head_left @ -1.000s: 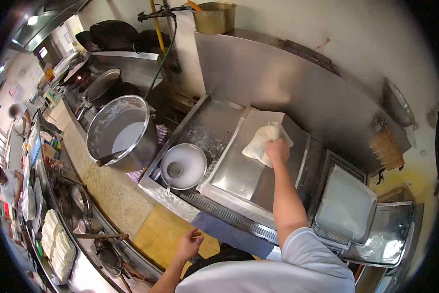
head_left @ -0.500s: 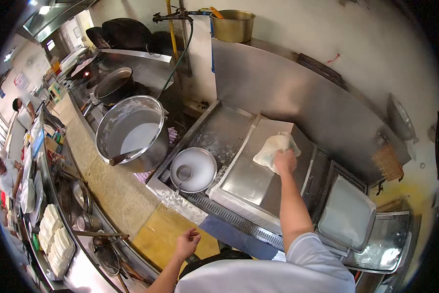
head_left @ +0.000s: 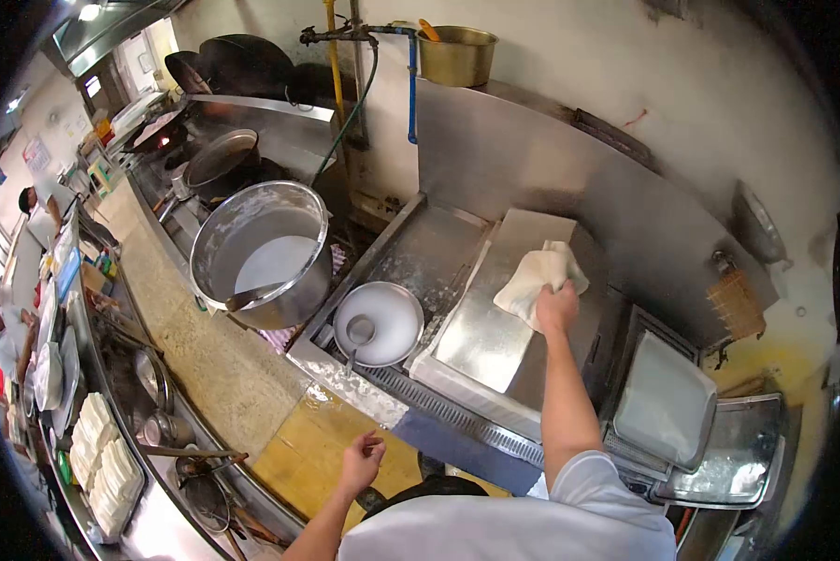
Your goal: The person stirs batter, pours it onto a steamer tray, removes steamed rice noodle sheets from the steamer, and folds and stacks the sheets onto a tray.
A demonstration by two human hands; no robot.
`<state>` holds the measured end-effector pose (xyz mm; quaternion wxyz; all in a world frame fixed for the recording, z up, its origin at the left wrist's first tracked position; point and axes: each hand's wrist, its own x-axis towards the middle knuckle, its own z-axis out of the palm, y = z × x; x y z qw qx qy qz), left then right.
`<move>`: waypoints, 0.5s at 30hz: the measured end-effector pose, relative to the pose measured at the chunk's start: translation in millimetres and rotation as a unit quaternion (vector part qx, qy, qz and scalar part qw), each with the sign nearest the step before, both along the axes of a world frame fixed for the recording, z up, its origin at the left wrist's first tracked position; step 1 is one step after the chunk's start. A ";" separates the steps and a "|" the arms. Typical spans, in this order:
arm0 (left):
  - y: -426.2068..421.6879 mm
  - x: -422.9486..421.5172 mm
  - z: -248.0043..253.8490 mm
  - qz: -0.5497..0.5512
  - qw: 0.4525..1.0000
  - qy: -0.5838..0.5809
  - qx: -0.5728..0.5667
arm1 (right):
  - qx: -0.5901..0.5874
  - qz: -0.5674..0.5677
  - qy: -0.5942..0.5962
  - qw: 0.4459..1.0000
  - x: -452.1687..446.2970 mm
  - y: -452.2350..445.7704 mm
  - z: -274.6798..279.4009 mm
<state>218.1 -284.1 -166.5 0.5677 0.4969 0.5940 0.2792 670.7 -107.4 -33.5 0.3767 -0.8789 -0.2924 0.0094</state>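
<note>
My right hand (head_left: 557,307) is closed on a cream-coloured cloth (head_left: 530,280), which lies spread on the steel box-shaped cover (head_left: 481,344) of the counter unit. Part of the cloth bunches up beyond my fingers. My left hand (head_left: 363,462) hangs over the yellow floor, touching nothing, its fingers loosely curled with nothing visible in them. To the left of the cover stands a round pan of white liquid (head_left: 396,323), with a ladle (head_left: 360,329) resting in it. Farther left is a big metal pot (head_left: 319,266) holding more white liquid, a dark-handled tool (head_left: 251,297) lying across its rim.
A white-filled tray (head_left: 663,397) and a metal tray (head_left: 733,458) sit at right. White slabs (head_left: 102,458) lie on the left counter, near several pans. Two people (head_left: 46,220) stand at far left. A brass-coloured pot (head_left: 459,58) rests on the back ledge.
My right hand and the cloth have shifted slightly across the steel cover, and the cloth's folds have changed shape. My left hand has hardly moved. The whole view has tilted a little.
</note>
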 end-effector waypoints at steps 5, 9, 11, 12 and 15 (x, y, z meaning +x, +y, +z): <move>3.1 -20.3 9.4 0.000 0.995 -0.012 0.099 | 0.096 0.021 -0.098 0.990 -39.9 -31.7 68.7; 2.0 -36.0 36.1 0.003 0.989 -0.054 0.136 | 0.238 0.080 -0.153 0.956 -80.3 -59.5 166.7; -2.4 -47.5 54.4 -0.001 0.987 -0.059 0.150 | 0.316 0.133 -0.187 0.921 -104.9 -77.6 213.7; -7.3 -53.2 69.2 0.007 0.986 -0.081 0.145 | 0.349 0.149 -0.184 0.907 -120.6 -85.6 235.2; -26.3 -77.0 102.8 0.022 0.979 -0.142 0.146 | 0.420 0.187 -0.185 0.868 -179.0 -116.7 281.3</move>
